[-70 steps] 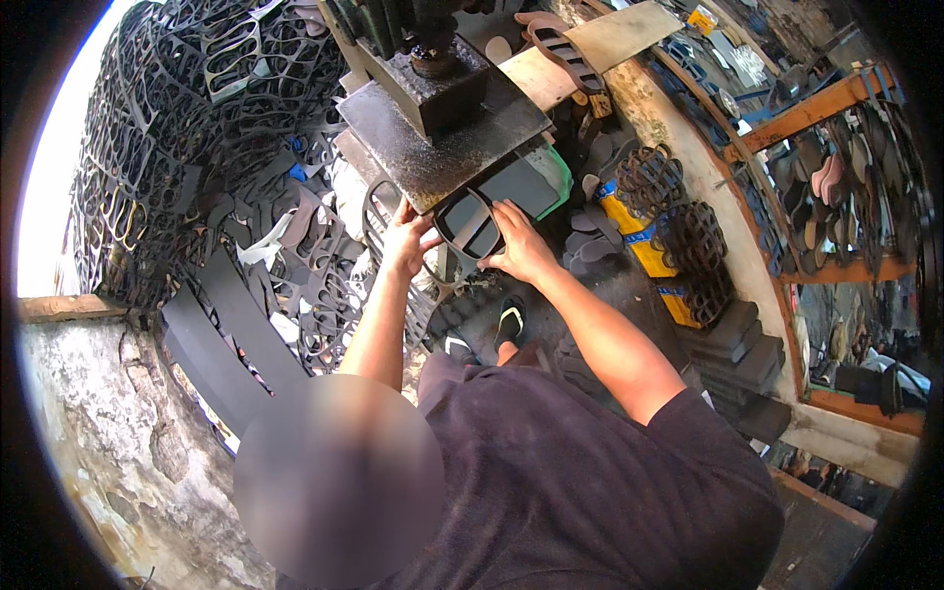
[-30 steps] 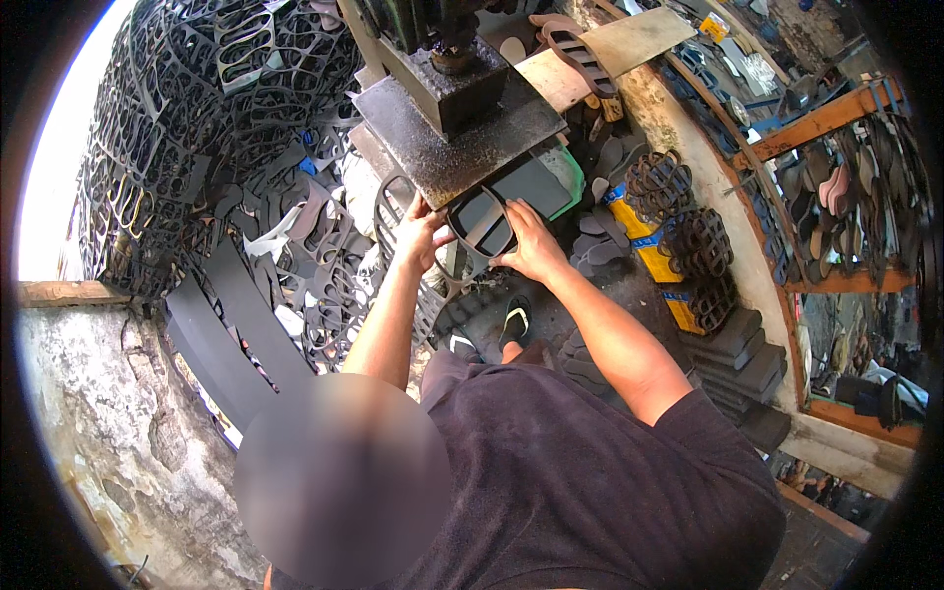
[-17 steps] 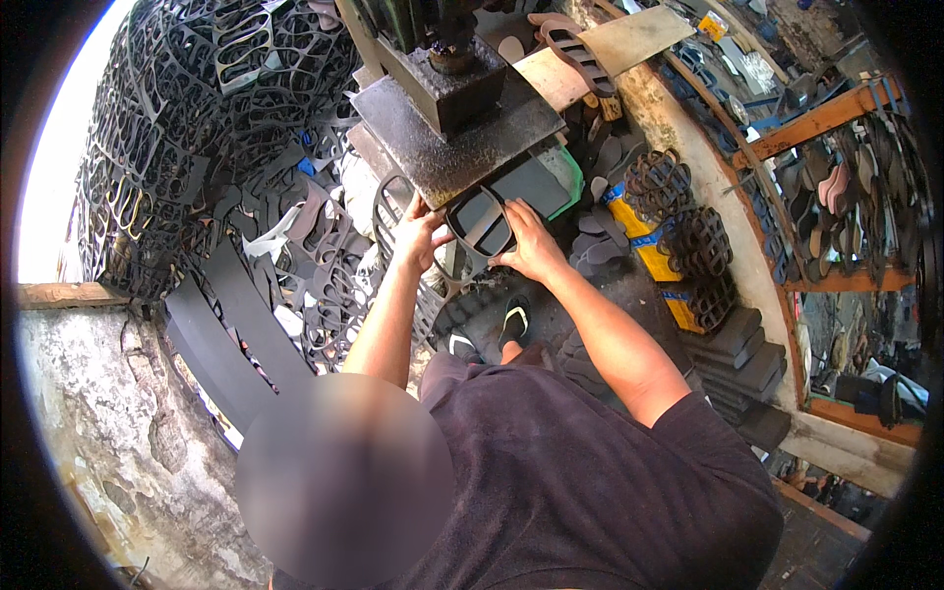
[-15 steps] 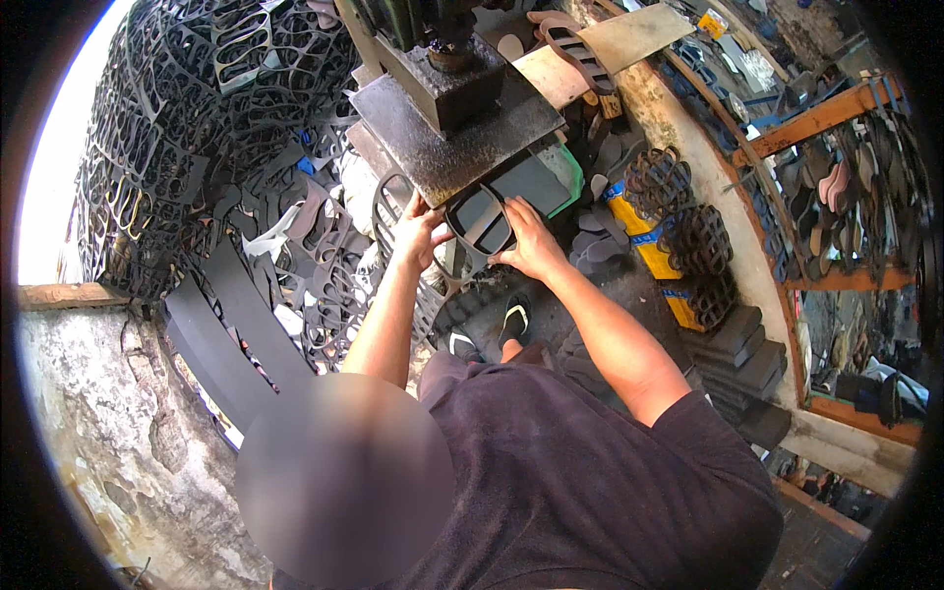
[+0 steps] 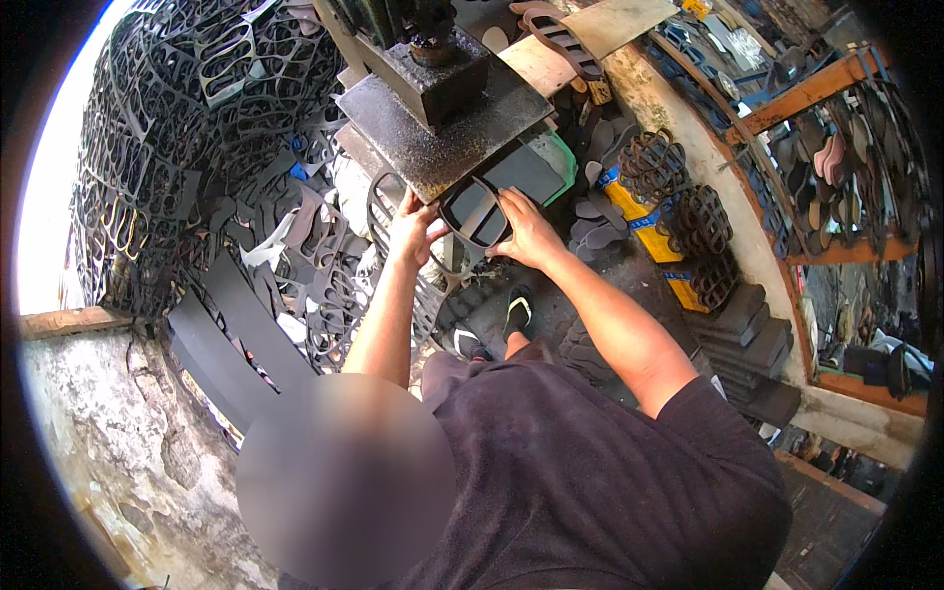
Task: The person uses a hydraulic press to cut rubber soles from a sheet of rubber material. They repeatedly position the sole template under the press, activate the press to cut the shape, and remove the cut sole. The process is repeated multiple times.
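A dark ring-shaped cutting die point(image 5: 479, 232) with a crossbar stands at the front edge of a press, partly under its heavy metal plate point(image 5: 433, 147). My right hand point(image 5: 528, 232) is closed round the die's right side, fingers along the far edge and thumb on the near edge. On the die's other side, my left hand point(image 5: 414, 234) has its fingers and thumb apart. Its fingertips reach up by the plate's front corner, where their contact is partly hidden. A dark flat sheet point(image 5: 528, 177) with a green-edged piece point(image 5: 562, 167) lies behind the die under the plate.
Dark cut-out scraps point(image 5: 147, 147) are heaped on the left, with long dark strips point(image 5: 231, 334) below. At the right are yellow-and-blue boxes point(image 5: 649, 234), bundled metal dies point(image 5: 700, 221) and stacked dark slabs point(image 5: 747, 339). A board point(image 5: 615, 34) holds a sole-shaped piece.
The whole view has shifted slightly, so the press sits a little higher and further left. Both hands keep nearly the same places at the die and plate.
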### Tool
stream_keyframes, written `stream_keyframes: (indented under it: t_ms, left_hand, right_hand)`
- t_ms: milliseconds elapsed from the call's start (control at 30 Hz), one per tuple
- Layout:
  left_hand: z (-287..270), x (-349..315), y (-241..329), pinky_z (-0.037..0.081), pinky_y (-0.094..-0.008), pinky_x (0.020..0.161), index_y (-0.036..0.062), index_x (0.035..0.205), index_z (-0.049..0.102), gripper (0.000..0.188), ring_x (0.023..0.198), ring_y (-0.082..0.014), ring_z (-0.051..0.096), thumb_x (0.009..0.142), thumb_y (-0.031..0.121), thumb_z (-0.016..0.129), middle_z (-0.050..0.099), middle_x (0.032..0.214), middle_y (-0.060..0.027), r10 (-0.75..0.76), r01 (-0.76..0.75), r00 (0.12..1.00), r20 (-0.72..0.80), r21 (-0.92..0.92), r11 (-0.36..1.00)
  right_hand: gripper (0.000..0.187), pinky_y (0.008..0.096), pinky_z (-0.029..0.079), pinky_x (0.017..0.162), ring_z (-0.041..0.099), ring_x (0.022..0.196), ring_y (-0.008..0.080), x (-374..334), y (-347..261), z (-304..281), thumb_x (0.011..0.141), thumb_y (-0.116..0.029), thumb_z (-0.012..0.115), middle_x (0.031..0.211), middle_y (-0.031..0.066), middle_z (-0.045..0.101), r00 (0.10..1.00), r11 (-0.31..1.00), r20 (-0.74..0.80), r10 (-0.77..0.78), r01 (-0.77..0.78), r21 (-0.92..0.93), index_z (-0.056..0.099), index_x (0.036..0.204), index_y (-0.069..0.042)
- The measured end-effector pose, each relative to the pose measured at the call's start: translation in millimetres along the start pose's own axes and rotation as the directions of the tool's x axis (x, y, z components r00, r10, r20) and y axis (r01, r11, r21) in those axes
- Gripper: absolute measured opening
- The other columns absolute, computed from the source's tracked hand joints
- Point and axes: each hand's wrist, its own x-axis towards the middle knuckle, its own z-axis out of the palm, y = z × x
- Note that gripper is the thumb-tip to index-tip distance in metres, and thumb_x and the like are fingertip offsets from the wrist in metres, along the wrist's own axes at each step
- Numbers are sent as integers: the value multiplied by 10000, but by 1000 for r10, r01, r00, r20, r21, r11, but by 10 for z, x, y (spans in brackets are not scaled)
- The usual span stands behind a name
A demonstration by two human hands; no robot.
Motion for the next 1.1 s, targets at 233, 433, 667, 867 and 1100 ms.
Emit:
stream_keyframes:
  t_ms: [233,433,667,867,1100]
  left_hand:
    - [51,-27,26,508,-581,1005,259,1591,372,653,1291,-271,592,1006,43,567,585,1442,-59,5,-5,1000,0,40,999]
    - [16,35,0,506,-580,998,279,1618,324,731,1272,-271,604,978,-19,515,579,1457,-77,5,-5,1000,-6,31,999]
    - [-79,61,-65,543,-499,888,335,1593,377,716,1152,-202,620,985,18,584,587,1380,27,-9,10,1000,20,-39,999]
    - [-44,64,-40,486,-603,988,303,1608,339,718,1263,-236,585,991,0,546,560,1454,-29,2,-2,1000,7,-1,1000]
    - [-18,30,-3,449,-660,1042,274,1617,318,727,1345,-269,551,985,-10,539,528,1514,-61,-7,7,1000,20,-20,1000]
  right_hand:
    - [1090,427,309,1248,327,1505,368,0,-17,-33,643,-408,934,1567,215,413,998,998,49,27,-24,-51,415,1478,63]
    - [1088,441,320,1240,357,1490,378,-23,24,27,612,-335,951,1547,221,437,1000,1000,-11,10,-11,-28,427,1477,65]
    - [1064,429,314,1243,337,1505,363,-9,-62,-40,628,-328,946,1569,209,418,998,999,27,48,-47,-17,434,1473,66]
    - [1067,429,309,1248,327,1509,363,7,-91,-47,630,-334,943,1573,210,412,996,997,43,74,-73,-27,428,1476,64]
    - [1070,437,311,1246,327,1509,367,1,-87,-58,622,-338,944,1572,212,410,997,997,39,74,-73,-22,433,1473,62]
